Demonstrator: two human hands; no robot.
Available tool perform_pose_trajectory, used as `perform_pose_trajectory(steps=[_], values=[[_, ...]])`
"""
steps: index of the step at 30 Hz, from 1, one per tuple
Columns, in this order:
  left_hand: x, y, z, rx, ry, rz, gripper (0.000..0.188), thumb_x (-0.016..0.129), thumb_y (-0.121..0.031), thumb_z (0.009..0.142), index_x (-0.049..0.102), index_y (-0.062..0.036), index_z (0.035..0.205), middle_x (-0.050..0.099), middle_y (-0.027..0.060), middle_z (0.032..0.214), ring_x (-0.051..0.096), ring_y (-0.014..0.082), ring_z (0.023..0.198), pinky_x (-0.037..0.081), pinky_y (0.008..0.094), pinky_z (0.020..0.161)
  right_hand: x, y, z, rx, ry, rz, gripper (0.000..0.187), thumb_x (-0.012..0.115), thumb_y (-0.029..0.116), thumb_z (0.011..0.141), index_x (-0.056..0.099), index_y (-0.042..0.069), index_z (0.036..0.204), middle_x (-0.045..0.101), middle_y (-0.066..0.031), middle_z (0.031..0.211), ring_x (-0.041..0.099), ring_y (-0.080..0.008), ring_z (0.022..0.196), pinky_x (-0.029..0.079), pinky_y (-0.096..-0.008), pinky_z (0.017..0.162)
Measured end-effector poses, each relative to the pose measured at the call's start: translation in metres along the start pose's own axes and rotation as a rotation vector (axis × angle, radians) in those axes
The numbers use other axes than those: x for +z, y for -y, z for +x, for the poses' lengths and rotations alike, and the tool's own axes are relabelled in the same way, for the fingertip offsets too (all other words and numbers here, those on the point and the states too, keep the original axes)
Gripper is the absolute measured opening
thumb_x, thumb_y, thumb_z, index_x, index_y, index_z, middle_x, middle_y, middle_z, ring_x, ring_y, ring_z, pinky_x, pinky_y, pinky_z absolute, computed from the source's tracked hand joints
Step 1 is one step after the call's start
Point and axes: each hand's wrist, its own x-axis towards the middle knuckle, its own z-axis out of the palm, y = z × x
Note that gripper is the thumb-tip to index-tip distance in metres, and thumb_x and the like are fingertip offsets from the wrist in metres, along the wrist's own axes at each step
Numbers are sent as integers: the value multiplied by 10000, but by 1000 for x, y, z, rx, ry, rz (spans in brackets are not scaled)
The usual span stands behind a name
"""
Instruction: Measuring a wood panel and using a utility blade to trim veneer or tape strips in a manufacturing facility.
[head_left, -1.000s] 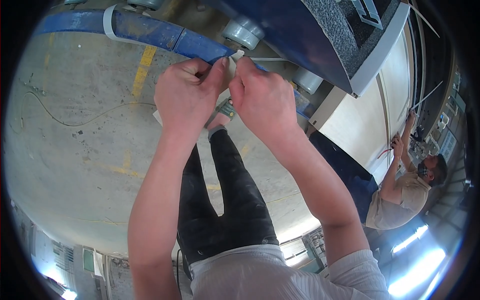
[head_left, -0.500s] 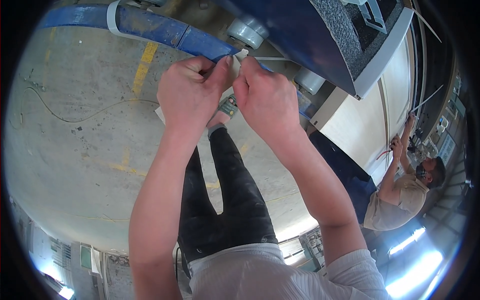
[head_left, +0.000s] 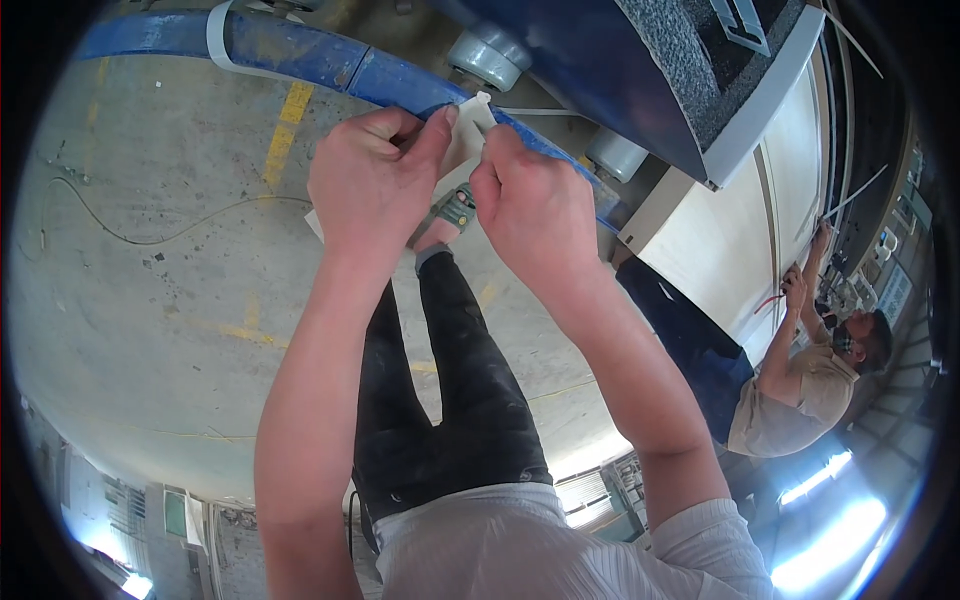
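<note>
A cream, flat strip (head_left: 463, 147) spans the gap between my hands, its small crumpled end sticking up above my right thumb. My left hand (head_left: 375, 185) is closed, pinching the strip's left edge between thumb and fingers. With curled fingers my right hand (head_left: 535, 200) grips the right edge near the top. Whether anything else sits inside the right fist is hidden. Just beyond both hands runs a scuffed blue curved beam (head_left: 410, 85). A pale corner (head_left: 315, 224) shows beside my left wrist; I cannot tell whether it belongs to the strip.
Grey rollers (head_left: 488, 60) stand behind the beam, under a dark blue panel (head_left: 590, 75) with a pale-edged corner. A white strip (head_left: 217, 40) loops over the beam at left. A co-worker (head_left: 800, 385) works at a long cream panel (head_left: 700, 240) on the right. A thin cable (head_left: 150, 242) lies on the floor.
My hands have drawn slightly apart, the left one shifting a little left. More of the cream strip's face now shows between them.
</note>
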Motion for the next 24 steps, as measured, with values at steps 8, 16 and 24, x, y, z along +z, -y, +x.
perform_pose_trajectory(steps=[8,16,24], values=[[-1,1,2,11,-16,-24,335,772,-374,876,770,-54,774,686,88,636,628,236,559,478,351,582,1,-7,-11,23,48,-12,125,683,99,878,578,37,907,643,-173,679,674,-388,661,530,-472,601],[0,1,0,26,-31,16,349,767,-396,876,764,-63,769,684,85,639,633,243,569,475,362,580,4,-12,-15,3,11,22,126,675,110,887,566,47,891,633,-166,644,668,-396,636,523,-486,573],[0,4,1,58,-3,15,382,753,-423,886,751,-65,751,664,74,617,617,247,560,472,363,582,6,-17,-24,7,-6,14,139,661,101,892,538,44,858,625,-175,635,655,-396,611,511,-487,552]])
